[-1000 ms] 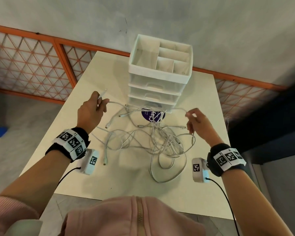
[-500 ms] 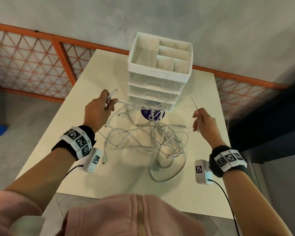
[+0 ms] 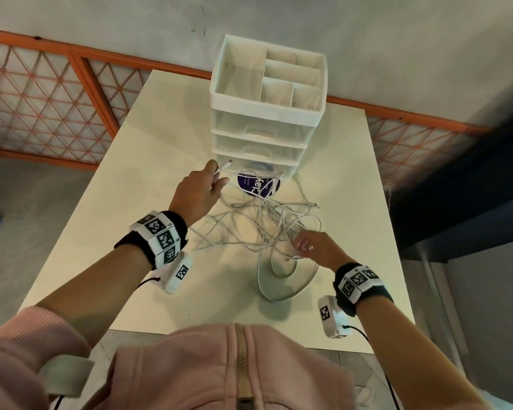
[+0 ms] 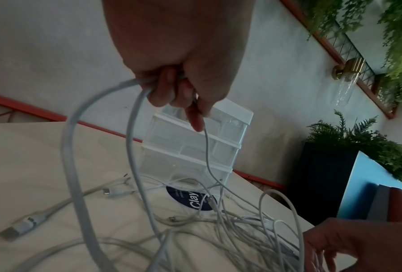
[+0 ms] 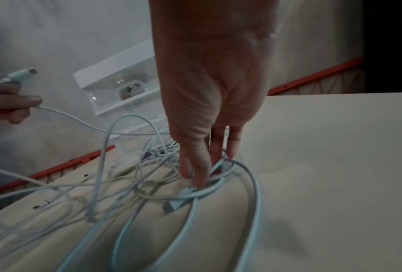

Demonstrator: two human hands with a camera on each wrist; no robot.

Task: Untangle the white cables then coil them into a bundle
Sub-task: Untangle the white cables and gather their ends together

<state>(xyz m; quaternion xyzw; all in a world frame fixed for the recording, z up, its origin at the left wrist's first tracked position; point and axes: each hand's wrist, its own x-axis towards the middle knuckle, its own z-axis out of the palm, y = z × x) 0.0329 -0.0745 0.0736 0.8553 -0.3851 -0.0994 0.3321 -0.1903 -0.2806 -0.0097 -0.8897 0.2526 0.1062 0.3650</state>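
Observation:
A tangle of white cables (image 3: 261, 229) lies on the cream table (image 3: 160, 137) in front of a drawer unit. My left hand (image 3: 218, 180) is raised over the far left of the tangle and grips cable strands, with a connector end (image 3: 225, 165) sticking out past the fingers. In the left wrist view the left hand (image 4: 172, 92) holds a thick loop and a thin strand that hang to the table. My right hand (image 3: 304, 247) is low at the tangle's near right. Its straight fingers (image 5: 202, 171) dip among the loops (image 5: 230, 176) and touch them.
A white three-drawer organizer (image 3: 267, 125) with an open divided top stands at the table's back. A round blue sticker (image 3: 258, 184) lies at its foot under the cables. A thick cable loop (image 3: 279, 294) reaches toward the near edge. An orange lattice railing (image 3: 42, 99) runs behind.
My left hand moved forward and right toward the drawers with its cable end. My right hand let go of the raised cable and dropped onto the tangle nearer me.

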